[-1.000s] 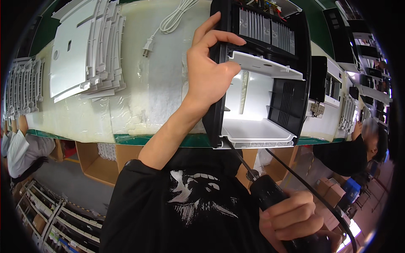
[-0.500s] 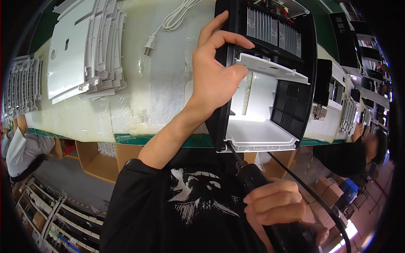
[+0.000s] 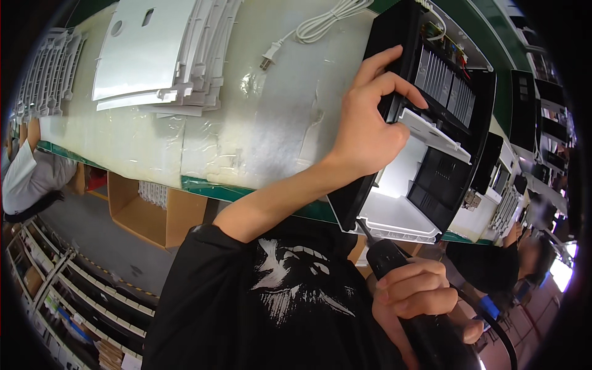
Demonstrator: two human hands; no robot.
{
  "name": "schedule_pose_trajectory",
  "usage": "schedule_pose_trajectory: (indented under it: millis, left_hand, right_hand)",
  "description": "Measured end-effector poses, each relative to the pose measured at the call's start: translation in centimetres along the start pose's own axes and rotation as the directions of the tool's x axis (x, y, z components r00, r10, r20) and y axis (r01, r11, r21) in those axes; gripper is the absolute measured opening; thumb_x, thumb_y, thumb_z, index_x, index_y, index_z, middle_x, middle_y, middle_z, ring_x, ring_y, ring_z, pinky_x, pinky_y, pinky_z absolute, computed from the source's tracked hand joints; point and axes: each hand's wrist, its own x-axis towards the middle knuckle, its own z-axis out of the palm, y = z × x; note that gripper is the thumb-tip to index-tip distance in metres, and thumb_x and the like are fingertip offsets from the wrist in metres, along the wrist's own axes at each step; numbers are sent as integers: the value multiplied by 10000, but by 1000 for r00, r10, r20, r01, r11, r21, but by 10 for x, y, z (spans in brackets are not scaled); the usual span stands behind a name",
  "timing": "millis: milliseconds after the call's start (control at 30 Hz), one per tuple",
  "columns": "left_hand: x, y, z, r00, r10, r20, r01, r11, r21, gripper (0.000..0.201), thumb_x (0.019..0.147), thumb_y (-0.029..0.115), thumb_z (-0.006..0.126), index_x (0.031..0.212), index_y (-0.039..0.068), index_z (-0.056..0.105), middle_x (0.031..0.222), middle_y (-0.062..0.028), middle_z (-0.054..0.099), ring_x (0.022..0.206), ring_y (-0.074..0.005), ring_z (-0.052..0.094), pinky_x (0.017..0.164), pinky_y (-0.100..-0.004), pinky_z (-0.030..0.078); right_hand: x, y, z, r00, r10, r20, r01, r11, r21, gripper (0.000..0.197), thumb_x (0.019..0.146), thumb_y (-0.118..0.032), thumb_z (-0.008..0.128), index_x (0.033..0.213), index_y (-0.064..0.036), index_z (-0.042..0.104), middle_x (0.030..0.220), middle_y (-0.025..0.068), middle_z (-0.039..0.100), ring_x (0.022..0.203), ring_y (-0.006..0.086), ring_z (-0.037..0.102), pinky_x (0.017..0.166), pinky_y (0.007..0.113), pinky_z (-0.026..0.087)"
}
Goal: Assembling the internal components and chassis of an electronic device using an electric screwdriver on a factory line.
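A black appliance housing [image 3: 394, 75] lies open on the table, with a white compartment [image 3: 401, 214] at its near end and a white divider panel [image 3: 435, 137] across its middle. My left hand [image 3: 370, 123] is wrapped over the left wall of the housing, thumb and a finger at the inner edge beside the divider. In my right hand [image 3: 416, 288] I hold a black electric screwdriver [image 3: 388, 258]. Its bit points up at the near left corner of the housing, and whether it sits on a screw is too small to tell. Metal-finned blocks [image 3: 445, 83] show in the housing's far part.
Left on the table is a stack of white plastic panels [image 3: 148, 55]; more white parts [image 3: 49, 74] stand beyond it. A white power cord [image 3: 320, 28] lies coiled at the back. Below the table edge is a cardboard box [image 3: 185, 216]. People work at left [image 3: 46, 179] and right [image 3: 484, 262].
The view has turned, so the housing now appears farther right and tilted. The screwdriver bit has come closer to the housing's near left corner. My left hand keeps its place on the wall.
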Motion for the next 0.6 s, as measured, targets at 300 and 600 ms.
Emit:
schedule_pose_trajectory:
  millis: [300, 600]
  left_hand:
    - [2, -3, -1, 1000, 1, 9, -1, 1000, 7, 313, 556, -96, 535, 810, 46, 649, 1399, -149, 379, 1267, -301, 420, 990, -335, 355]
    - [5, -4, 2, 998, 24, 58, -23, 1000, -13, 311, 547, -101, 529, 824, 9, 619, 1425, -185, 360, 1299, -299, 383, 1026, -323, 312]
  right_hand:
    - [-13, 10, -32, 987, -47, 153, 38, 998, 57, 508, 803, -460, 507, 1023, -2, 491, 745, 160, 568, 530, 263, 561, 484, 342, 516]
    - [13, -40, -56, 994, 46, 97, -53, 995, 79, 523, 767, -351, 635, 1070, 58, 512, 734, 118, 561, 562, 240, 557, 526, 295, 508]
